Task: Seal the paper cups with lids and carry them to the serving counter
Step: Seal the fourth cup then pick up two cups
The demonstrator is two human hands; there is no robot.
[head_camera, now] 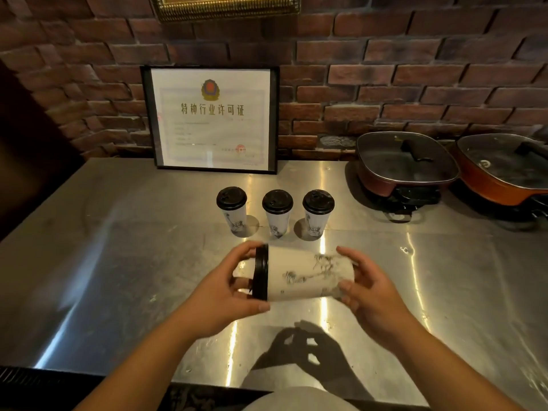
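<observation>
Single head-mounted wide-angle cam looks fwd and down from close above the steel counter (118, 262), facing the brick wall (385, 69) behind it.

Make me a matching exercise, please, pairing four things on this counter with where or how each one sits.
Things:
1. held cup
2. three lidded cups
3. framed certificate
4. two lidded pans

States:
A. leaning against the brick wall
B. at the counter's far right
C. on its side between both hands
D. upright in a row

Pairs: 1-C, 2-D, 3-A, 4-B
</observation>
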